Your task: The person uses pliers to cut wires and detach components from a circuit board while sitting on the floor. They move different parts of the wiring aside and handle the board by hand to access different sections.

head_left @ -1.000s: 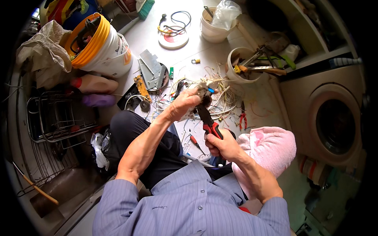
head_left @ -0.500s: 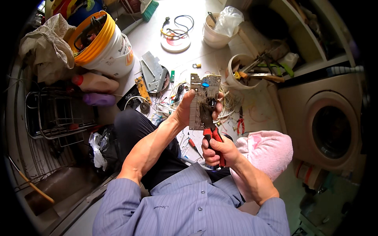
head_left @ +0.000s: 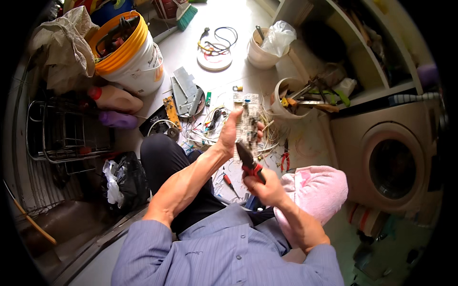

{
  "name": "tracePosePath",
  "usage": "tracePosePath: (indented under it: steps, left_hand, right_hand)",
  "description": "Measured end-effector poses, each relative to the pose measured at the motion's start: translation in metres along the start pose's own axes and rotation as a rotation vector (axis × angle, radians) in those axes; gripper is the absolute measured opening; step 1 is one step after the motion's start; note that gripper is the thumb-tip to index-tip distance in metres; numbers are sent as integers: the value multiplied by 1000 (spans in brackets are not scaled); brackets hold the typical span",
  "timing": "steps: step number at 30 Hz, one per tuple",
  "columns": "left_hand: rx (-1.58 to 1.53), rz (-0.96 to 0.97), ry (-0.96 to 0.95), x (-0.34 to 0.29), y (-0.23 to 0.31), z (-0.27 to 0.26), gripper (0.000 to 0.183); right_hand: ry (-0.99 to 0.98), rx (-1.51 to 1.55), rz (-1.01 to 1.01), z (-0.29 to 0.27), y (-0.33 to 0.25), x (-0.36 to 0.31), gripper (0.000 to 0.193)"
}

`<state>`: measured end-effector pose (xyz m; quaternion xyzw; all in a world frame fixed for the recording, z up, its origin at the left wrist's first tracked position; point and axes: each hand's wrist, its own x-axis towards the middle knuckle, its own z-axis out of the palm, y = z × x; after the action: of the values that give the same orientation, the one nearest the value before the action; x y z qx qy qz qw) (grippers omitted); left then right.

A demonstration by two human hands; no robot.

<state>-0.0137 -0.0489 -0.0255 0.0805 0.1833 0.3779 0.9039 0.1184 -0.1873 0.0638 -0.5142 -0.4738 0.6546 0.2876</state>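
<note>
My left hand (head_left: 229, 133) is closed around a circuit board (head_left: 241, 128), thumb on its left edge and fingertips showing at the right edge. Small parts stud the face of the board, blurred here. In my right hand (head_left: 267, 187) are red-and-black-handled pliers (head_left: 248, 163), gripped by the handles. Their dark jaws point up and left and overlap the board's lower part; whether they touch it I cannot tell. On the floor below lie a red screwdriver (head_left: 229, 181), red-handled pliers (head_left: 285, 160) and a tangle of wires (head_left: 202, 131).
A white bucket with a yellow rim (head_left: 138, 71) stands at the far left, near bottles. Right of the wires is a tool bucket (head_left: 282, 106), with a smaller white bucket (head_left: 261, 56) behind. A pink towel (head_left: 317, 193) lies beside my right forearm. A washing machine (head_left: 353, 143) stands right.
The board has tilted to a narrower, steeper angle. The pliers have swung from pointing nearly straight up to pointing up and left, in front of the board's lower part.
</note>
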Motion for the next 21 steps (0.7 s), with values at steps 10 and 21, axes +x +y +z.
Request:
tracePosePath:
  steps: [10,21]
  left_hand:
    - [65,109,1,-12,39,14,66]
    - [395,153,-20,-2,43,89,53]
  right_hand:
    - [269,-104,-61,-21,32,10,13]
    - [245,-426,146,-35,101,94,40]
